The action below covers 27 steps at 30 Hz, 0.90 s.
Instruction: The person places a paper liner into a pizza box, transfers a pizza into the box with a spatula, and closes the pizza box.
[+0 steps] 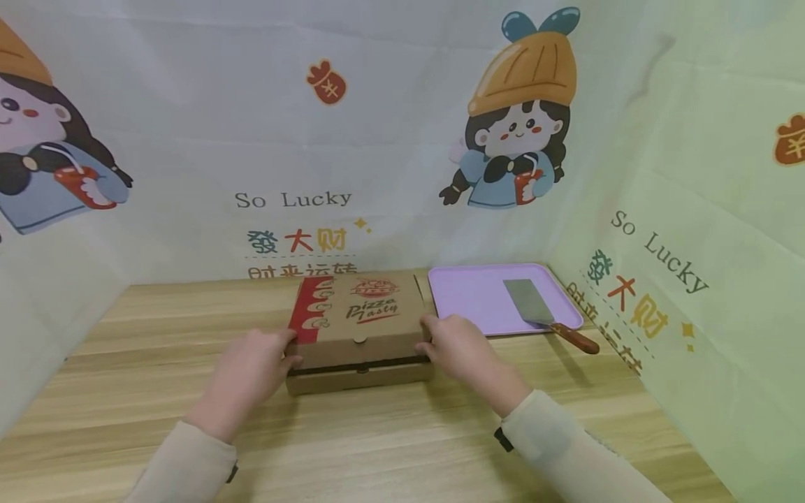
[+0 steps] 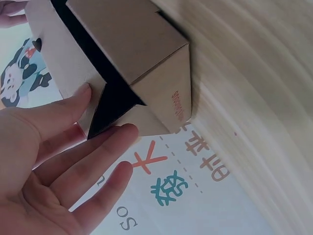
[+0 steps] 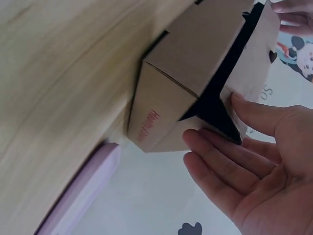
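Observation:
A brown cardboard pizza box [image 1: 377, 325] with a red strip and printed lettering lies on the wooden table. Its lid is slightly raised at the front, and a dark gap shows between lid and base. My left hand [image 1: 248, 367] pinches the lid's front left corner, thumb on the front flap [image 2: 73, 78] and fingers at the side. At the opposite corner my right hand [image 1: 462, 353] does the same, its thumb on the front flap [image 3: 249, 73] and fingertips by the side flap. What lies inside the box is hidden in shadow.
To the box's right lies a light purple tray [image 1: 462, 300]. A flat metal spatula [image 1: 528, 300] rests on it, with its wooden handle [image 1: 575, 339] over the near rim. Printed cloth walls [image 1: 402, 154] enclose the table [image 1: 157, 335] behind and at both sides.

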{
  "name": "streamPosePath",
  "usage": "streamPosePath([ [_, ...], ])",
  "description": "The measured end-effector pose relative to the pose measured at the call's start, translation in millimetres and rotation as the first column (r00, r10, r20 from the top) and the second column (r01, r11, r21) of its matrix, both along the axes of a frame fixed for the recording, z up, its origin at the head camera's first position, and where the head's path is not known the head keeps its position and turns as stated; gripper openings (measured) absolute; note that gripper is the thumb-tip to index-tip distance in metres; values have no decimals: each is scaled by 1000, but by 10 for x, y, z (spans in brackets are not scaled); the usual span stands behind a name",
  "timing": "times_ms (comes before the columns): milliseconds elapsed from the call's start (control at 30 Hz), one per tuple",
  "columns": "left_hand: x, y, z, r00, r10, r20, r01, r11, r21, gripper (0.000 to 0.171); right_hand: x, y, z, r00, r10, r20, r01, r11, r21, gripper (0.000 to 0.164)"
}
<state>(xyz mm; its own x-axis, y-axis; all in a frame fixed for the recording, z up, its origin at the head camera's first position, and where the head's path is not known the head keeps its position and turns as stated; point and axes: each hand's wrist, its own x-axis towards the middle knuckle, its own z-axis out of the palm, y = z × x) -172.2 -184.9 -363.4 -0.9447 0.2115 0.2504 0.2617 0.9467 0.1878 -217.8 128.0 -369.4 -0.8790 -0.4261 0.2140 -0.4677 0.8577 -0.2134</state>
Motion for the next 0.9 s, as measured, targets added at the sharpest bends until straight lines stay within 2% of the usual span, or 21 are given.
streamPosePath([
  [167,5,7,-47,1000,9,11,-8,1000,-26,17,19,-6,-58,999,14,-29,-13,1000,22,37],
  [467,24,31,-106,998,-2,-58,-4,995,-101,19,30,-5,-140,1000,-11,-10,12,999,39,36],
  [667,35,41,-129,999,14,-30,-17,995,-102,17,50,6,-171,1000,-17,-8,17,1000,18,28],
  [733,52,54,-129,999,15,-38,-19,994,-107,20,64,3,-173,1000,-26,-11,26,1000,10,30],
  [900,110,106,-162,997,-12,-77,2,992,-127,44,130,-17,-179,1000,-19,-18,19,1000,12,44],
])
